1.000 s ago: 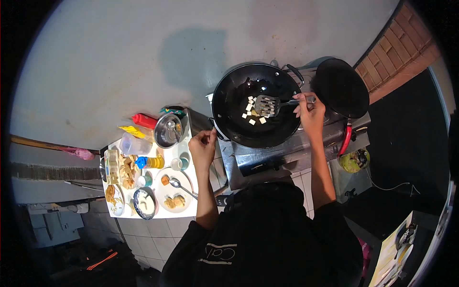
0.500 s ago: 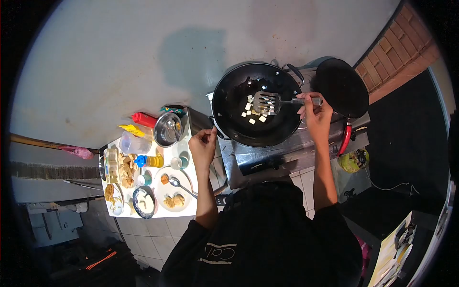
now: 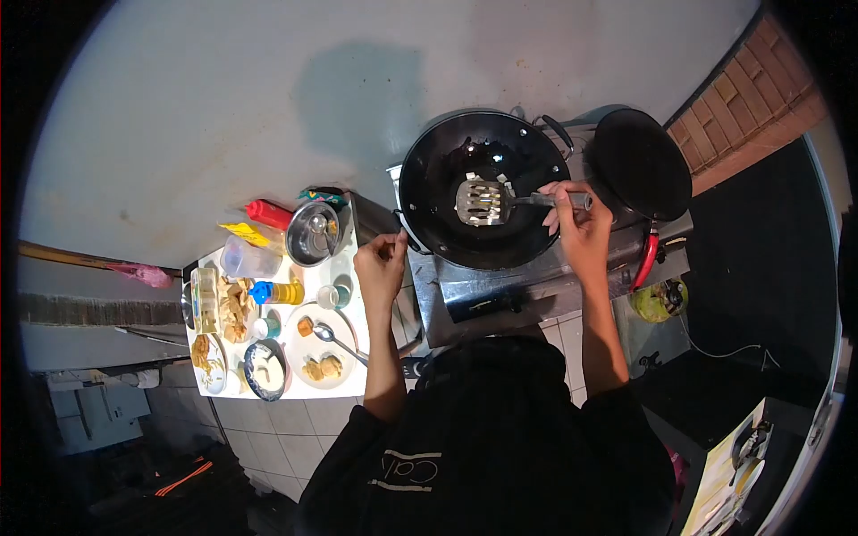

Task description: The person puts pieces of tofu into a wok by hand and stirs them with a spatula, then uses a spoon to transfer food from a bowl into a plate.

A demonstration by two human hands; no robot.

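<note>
A black wok [image 3: 438,241] sits on the stove, with small pale cubes [image 3: 503,179] in its bottom. My right hand [image 3: 583,228] is closed round the handle of a slotted spatula [image 3: 472,203]. The spatula's metal blade lies over most of the cubes, which show through its slots. My left hand [image 3: 382,264] has its fingers pinched on the wok's near-left handle [image 3: 413,243].
Right of the wok lies a black frying pan [image 3: 639,165] with a red handle [image 3: 645,261]. On the white table at left are a steel bowl [image 3: 313,234], a yellow bottle with blue cap [image 3: 277,293], a plate [image 3: 335,347] with a spoon, and a patterned bowl [image 3: 265,371].
The spatula and my right hand have shifted left and slightly down, so the blade now covers most of the cubes. My left hand stays at the wok's handle.
</note>
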